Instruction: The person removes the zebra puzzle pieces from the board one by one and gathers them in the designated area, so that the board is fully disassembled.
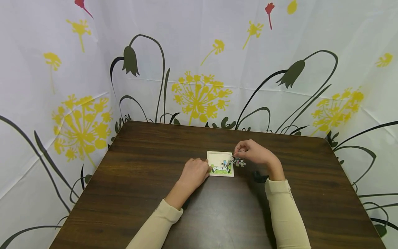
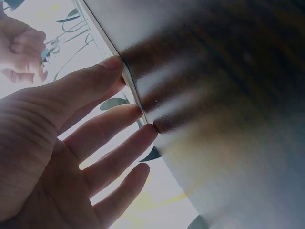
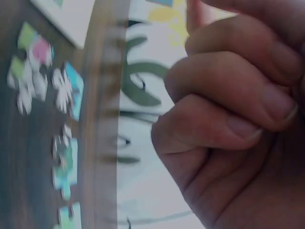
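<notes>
While spread left fingers [image 2: 119, 155] touch the puzzle [image 1: 216, 158], right fingers [image 3: 209, 74] pinch a piece [image 2: 45, 54].

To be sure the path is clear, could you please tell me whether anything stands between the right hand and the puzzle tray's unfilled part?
Nothing visible does: the right hand is by the right edge of the puzzle tray, loose pieces lie nearby, and the left hand is at the opposite edge.

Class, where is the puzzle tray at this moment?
In the head view, the puzzle tray lies on the table, slightly right of centre, between the left hand and right hand, with loose pieces by its right edge.
</notes>
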`<act>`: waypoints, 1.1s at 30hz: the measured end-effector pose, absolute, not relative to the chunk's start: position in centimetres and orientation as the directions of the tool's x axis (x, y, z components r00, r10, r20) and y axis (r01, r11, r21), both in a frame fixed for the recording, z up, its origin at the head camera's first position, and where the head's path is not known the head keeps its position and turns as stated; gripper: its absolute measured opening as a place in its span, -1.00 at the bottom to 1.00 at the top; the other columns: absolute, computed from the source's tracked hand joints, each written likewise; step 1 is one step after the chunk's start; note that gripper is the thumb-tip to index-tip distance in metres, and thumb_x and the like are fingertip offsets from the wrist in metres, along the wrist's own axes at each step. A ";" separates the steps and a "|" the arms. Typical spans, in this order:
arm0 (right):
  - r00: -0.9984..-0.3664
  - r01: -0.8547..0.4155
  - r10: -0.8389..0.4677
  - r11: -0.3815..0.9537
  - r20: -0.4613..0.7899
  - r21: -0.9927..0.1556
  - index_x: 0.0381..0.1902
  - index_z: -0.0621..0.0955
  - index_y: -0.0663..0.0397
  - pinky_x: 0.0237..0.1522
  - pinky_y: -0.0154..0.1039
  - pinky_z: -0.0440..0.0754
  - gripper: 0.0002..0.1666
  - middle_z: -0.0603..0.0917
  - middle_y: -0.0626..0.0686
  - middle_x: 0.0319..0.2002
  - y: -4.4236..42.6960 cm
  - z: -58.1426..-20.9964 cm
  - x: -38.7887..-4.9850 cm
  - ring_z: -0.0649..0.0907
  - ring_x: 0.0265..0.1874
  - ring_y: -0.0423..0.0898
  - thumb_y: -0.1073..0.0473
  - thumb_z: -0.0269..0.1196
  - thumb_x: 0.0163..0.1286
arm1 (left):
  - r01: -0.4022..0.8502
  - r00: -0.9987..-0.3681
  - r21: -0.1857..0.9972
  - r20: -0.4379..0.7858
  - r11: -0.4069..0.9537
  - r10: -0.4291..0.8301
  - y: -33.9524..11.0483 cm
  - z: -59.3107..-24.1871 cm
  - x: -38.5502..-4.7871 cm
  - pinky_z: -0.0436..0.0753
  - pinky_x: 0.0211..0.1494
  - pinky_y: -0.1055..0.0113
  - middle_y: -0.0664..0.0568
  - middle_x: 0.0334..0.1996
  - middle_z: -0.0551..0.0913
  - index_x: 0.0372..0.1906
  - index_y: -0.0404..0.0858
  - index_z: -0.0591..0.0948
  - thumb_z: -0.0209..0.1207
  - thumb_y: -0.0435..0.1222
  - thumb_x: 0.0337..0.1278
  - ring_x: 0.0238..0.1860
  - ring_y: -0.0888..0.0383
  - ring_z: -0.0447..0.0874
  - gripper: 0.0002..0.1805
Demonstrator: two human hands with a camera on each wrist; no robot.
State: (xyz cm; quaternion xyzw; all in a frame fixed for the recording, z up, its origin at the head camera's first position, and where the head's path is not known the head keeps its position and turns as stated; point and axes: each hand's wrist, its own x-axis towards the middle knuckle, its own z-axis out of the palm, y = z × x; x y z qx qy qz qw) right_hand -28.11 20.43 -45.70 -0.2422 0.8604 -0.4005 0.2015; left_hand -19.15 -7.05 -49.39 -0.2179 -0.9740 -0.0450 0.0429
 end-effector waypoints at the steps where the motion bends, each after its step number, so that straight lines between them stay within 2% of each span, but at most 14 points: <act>1: -0.805 -0.243 -0.570 0.570 -0.164 -0.785 -0.16 0.72 0.20 -0.35 -0.30 0.45 -0.86 0.58 -0.04 -0.45 20.9 -45.7 -28.1 0.46 -0.47 -0.19 0.21 0.32 0.55 | 0.428 -0.901 0.069 0.104 0.901 0.420 -7.0 -49.4 -19.1 0.76 0.11 0.02 0.01 0.02 0.88 -0.11 -0.01 0.92 0.49 -0.15 0.28 -0.20 0.01 0.83 -0.86; 5: -0.826 -0.216 -0.531 0.610 -0.191 -0.762 -0.15 0.74 0.22 -0.24 -0.28 0.51 -0.83 0.70 0.07 -0.32 22.9 -45.6 -28.2 0.53 -0.36 -0.17 0.20 0.30 0.56 | 0.421 -0.904 0.068 0.112 0.905 0.412 -7.0 -49.5 -19.1 0.76 0.08 0.03 0.01 -0.11 0.89 -0.14 -0.06 0.91 0.51 -0.15 0.27 -0.21 0.02 0.83 -0.86; 10: -0.840 -0.206 -0.495 0.670 -0.223 -0.713 -0.15 0.77 0.24 -0.17 -0.22 0.53 -0.79 0.77 0.10 -0.20 24.8 -45.7 -28.2 0.55 -0.29 -0.14 0.21 0.28 0.58 | 0.412 -0.907 0.062 0.122 0.909 0.403 -7.0 -49.5 -19.0 0.77 0.03 0.04 -0.03 -0.25 0.88 0.00 -0.21 0.87 0.51 -0.13 0.27 -0.21 0.01 0.84 -0.69; 13: -0.836 -0.196 -0.489 0.688 -0.248 -0.699 -0.16 0.78 0.27 -0.15 -0.20 0.53 -0.78 0.80 0.12 -0.17 25.5 -45.8 -28.3 0.55 -0.26 -0.13 0.23 0.26 0.58 | 0.411 -0.908 0.061 0.120 0.910 0.402 -6.9 -49.4 -19.0 0.77 0.03 0.03 -0.05 -0.21 0.88 0.12 -0.26 0.83 0.50 -0.13 0.28 -0.20 0.00 0.85 -0.59; 22: -0.838 -0.189 -0.475 0.714 -0.269 -0.674 -0.19 0.77 0.33 -0.08 -0.17 0.54 -0.77 0.79 0.17 -0.15 25.7 -46.9 -28.8 0.57 -0.22 -0.12 0.28 0.24 0.58 | 0.401 -0.913 0.065 0.111 0.914 0.393 -6.8 -49.3 -18.9 0.76 0.01 0.04 -0.07 -0.17 0.89 0.18 -0.28 0.81 0.47 -0.12 0.33 -0.17 -0.02 0.85 -0.56; 33: -0.866 -0.131 -0.417 0.724 -0.278 -0.677 -0.12 0.75 0.31 -0.16 -0.16 0.50 -0.75 0.78 0.17 -0.13 26.0 -47.3 -28.9 0.55 -0.22 -0.06 0.20 0.25 0.61 | 0.401 -0.914 0.058 0.097 0.914 0.394 -6.7 -49.2 -19.0 0.77 0.03 0.04 -0.06 -0.15 0.89 0.21 -0.28 0.79 0.46 -0.11 0.35 -0.15 -0.01 0.85 -0.55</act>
